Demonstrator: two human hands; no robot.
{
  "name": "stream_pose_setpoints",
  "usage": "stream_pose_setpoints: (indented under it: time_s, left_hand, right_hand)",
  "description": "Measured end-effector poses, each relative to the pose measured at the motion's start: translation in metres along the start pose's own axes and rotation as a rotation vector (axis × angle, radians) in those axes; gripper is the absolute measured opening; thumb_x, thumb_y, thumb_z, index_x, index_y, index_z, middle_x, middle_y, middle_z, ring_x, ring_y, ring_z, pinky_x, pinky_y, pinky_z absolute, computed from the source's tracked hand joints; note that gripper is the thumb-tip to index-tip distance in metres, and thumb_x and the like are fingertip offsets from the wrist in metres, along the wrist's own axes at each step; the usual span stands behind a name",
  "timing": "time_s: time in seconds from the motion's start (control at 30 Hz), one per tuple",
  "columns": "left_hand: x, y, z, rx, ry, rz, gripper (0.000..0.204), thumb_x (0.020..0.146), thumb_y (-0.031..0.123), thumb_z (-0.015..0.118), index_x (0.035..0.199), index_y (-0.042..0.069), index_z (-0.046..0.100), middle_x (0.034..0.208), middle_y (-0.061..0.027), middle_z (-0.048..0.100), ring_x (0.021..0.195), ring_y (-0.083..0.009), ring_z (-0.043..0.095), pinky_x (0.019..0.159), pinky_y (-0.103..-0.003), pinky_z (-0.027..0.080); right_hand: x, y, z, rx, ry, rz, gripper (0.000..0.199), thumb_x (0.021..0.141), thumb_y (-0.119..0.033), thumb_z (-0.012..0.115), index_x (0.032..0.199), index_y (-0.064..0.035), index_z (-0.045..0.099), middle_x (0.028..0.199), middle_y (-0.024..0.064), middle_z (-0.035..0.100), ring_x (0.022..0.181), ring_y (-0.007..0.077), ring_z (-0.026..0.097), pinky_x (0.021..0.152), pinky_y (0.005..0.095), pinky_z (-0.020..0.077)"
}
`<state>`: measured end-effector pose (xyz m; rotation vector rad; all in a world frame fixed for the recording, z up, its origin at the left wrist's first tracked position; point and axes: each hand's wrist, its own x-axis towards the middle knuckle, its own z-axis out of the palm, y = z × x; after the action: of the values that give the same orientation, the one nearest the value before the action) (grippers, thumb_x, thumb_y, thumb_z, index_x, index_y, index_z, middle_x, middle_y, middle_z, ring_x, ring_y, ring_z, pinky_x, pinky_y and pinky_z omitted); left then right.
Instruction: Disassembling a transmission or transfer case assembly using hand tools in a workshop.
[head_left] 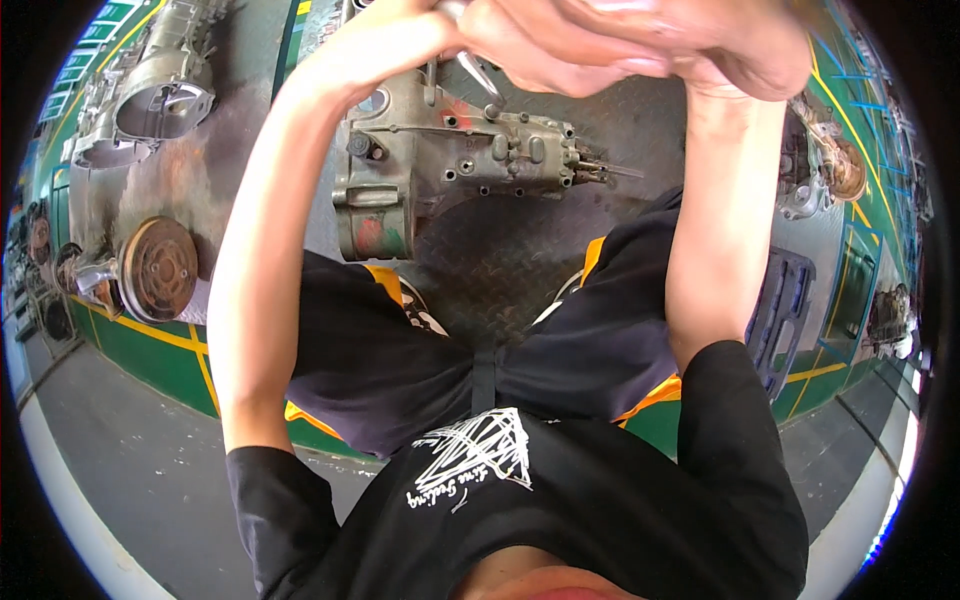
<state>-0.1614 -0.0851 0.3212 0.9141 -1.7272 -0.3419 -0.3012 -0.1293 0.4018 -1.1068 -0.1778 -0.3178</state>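
Observation:
Both my hands are raised close to the camera at the top edge, pressed together. My left hand (400, 35) and my right hand (640, 45) are closed around the upper end of a thin metal tool (480, 78). Its shaft slants down to a grey, grimy gearbox (450, 160) lying on the dark chequer-plate floor (500, 260) in front of my knees. A thin shaft sticks out of the gearbox's right end. The tool's grip is hidden inside my fingers, so its kind is unclear. I am squatting in black shorts and a black shirt.
Two bare aluminium housings (150, 90) lie at the upper left. A rusty round drum (158, 268) rests at the left near a yellow floor line. A dark blue tool case (782, 310) sits at the right, with another greasy assembly (825, 165) beyond it.

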Motion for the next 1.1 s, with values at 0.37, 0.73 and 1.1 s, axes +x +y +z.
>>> stream_pose_setpoints:
  time_s: [0.37, 0.73, 1.1]
  left_hand:
    - [-0.028, 0.028, 0.016, -0.524, -1.103, -0.383, 0.026, 0.098, 0.025, 0.066, 0.104, 0.000, 0.069, 0.091, -0.0062, 0.070, 0.086, -0.0153, 0.063, 0.083, -0.031, 0.050]
    - [0.002, -0.007, -0.063, -0.631, -0.862, -0.698, 0.027, 0.087, 0.012, 0.071, 0.112, 0.001, 0.066, 0.097, -0.0030, 0.065, 0.088, -0.0123, 0.061, 0.078, -0.027, 0.049]
    - [-0.027, 0.014, 0.041, -0.565, -0.438, -0.417, 0.017, 0.093, 0.018, 0.062, 0.093, 0.002, 0.068, 0.079, -0.0107, 0.068, 0.072, -0.0149, 0.062, 0.066, -0.032, 0.050]
  right_hand:
    - [-0.009, 0.004, 0.056, -0.106, 0.501, -0.180, 0.036, 0.093, -0.011, 0.069, 0.119, 0.0129, 0.066, 0.104, 0.0247, 0.071, 0.087, 0.0272, 0.070, 0.075, 0.0330, 0.0570]
    - [-0.027, -0.044, -0.007, -0.321, -0.119, -0.028, 0.034, 0.096, -0.014, 0.065, 0.118, 0.0121, 0.065, 0.096, 0.0175, 0.069, 0.077, 0.0168, 0.065, 0.066, 0.0264, 0.0525]
    - [-0.014, 0.010, 0.040, -0.602, 0.268, -0.248, 0.024, 0.091, -0.006, 0.071, 0.110, 0.0080, 0.070, 0.104, 0.0187, 0.073, 0.087, 0.0209, 0.070, 0.073, 0.0271, 0.0565]
